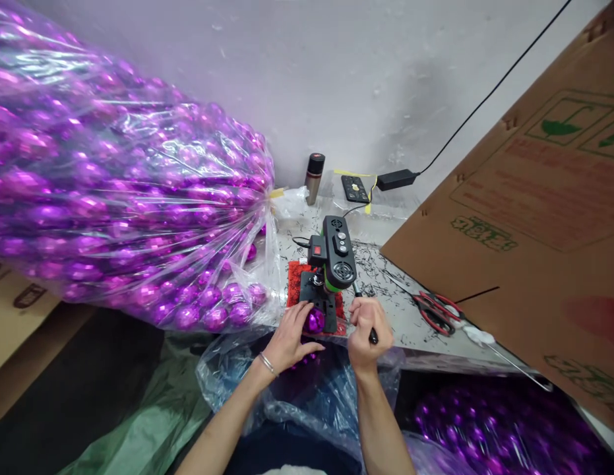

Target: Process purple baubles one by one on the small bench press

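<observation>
A small black press machine (339, 247) with a red switch and a side lever stands on the table. On its black base plate (330, 322) sits a shiny purple ball (315, 320). My left hand (289, 336), a bracelet at its wrist, lies along the ball's left side with fingers stretched and thumb spread; the fingertips seem to touch the ball. The fingers of my right hand (370, 330) are wrapped around the lever handle (373, 336), whose black end sticks out below the fist. Below the table edge, an open clear plastic bag (287, 389) hangs in front of me, purple balls partly visible inside.
A huge tied clear bag of purple balls (138, 198) fills the left. Red-handled scissors (438, 313) lie right, beside a large cardboard box (524, 218). Behind stand a dark bottle (314, 178) and a power adapter (396, 179). More purple balls (489, 422) lie below right.
</observation>
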Motion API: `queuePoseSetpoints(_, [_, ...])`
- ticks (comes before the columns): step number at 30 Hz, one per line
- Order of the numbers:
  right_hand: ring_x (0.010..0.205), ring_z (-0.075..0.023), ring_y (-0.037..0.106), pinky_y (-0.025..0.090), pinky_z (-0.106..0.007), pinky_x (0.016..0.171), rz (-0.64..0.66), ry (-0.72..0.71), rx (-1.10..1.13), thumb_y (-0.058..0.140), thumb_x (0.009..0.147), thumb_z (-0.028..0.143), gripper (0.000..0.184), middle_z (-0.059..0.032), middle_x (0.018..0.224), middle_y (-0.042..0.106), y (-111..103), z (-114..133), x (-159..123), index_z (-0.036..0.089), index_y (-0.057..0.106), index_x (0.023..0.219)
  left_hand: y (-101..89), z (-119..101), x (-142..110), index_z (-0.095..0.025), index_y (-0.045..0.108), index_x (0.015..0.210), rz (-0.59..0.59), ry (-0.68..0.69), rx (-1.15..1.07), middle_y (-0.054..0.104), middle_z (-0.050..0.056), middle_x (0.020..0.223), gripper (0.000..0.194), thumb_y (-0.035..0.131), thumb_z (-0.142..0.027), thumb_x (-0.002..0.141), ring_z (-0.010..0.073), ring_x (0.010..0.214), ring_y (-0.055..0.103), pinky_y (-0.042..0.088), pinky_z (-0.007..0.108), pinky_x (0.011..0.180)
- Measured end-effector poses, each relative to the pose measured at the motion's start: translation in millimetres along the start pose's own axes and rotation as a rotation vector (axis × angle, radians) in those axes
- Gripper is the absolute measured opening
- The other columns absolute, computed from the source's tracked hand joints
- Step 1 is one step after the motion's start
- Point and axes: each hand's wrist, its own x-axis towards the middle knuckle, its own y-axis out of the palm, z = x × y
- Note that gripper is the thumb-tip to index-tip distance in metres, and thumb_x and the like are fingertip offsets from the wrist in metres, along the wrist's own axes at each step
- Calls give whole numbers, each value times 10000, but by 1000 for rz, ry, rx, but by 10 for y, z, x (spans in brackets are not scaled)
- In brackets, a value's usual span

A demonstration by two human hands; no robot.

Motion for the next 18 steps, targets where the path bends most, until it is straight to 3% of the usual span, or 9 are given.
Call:
queuePoseSetpoints(2, [640, -123, 597, 429, -278, 606, 19, -23, -21, 462, 1046, 133, 376, 29, 648, 561, -3, -28, -55, 221, 508, 683, -282, 49, 79, -227, 523, 1540, -51, -11, 63, 630, 179, 1526, 590, 663, -452, 1013, 329, 1425, 610, 525, 542, 1183])
queuePoseSetpoints(5, [640, -131, 611, 436, -283, 599, 24, -37, -48, 456, 1048, 143, 389, 20, 652, 570, 2, -42, -106, 226, 498, 670, -808, 270, 532, -168, 630, 1421, -164, -174, 266, 684, 184, 1440, 398, 447, -260, 1081, 305, 1390, 627, 485, 525, 1216])
queuePoseSetpoints(6, [641, -135, 615, 440, -286, 601, 21, -41, -49, 452, 1046, 140, 392, 21, 642, 561, 4, -36, -108, 228, 494, 667, -977, 361, 729, -134, 648, 1390, -156, -293, 377, 683, 206, 1430, 399, 433, -202, 1061, 319, 1388, 622, 477, 526, 1214])
queuePoseSetpoints(8, [644, -138, 618, 447, -287, 608, 18, -54, -42, 447, 1037, 121, 388, 29, 626, 545, 8, -19, -101, 232, 492, 668, -1245, 524, 1100, -87, 661, 1351, -11, -564, 615, 680, 251, 1404, 395, 463, -128, 1012, 348, 1365, 626, 505, 509, 1159])
queuePoseSetpoints(9, [646, -138, 618, 449, -288, 611, 18, -59, -39, 447, 1030, 108, 381, 31, 625, 543, 10, -12, -96, 232, 493, 672, -1333, 588, 1251, -48, 666, 1324, 7, -616, 654, 676, 295, 1374, 385, 499, -112, 983, 387, 1348, 627, 518, 527, 1118])
queuePoseSetpoints(13, [648, -141, 611, 443, -294, 606, 28, -62, -37, 448, 1007, 83, 358, 27, 644, 558, 18, -14, -97, 234, 505, 687, -1411, 704, 1572, -29, 668, 1266, 72, -705, 738, 647, 349, 1334, 375, 646, -147, 911, 460, 1281, 645, 530, 549, 1014])
queuePoseSetpoints(18, [651, -148, 616, 453, -289, 602, 17, -85, -8, 449, 1004, 92, 344, 36, 615, 529, 35, -20, -92, 241, 499, 699, -1371, 679, 1648, -61, 678, 1192, 181, -712, 773, 648, 320, 1331, 363, 745, -240, 883, 466, 1272, 659, 530, 511, 1002])
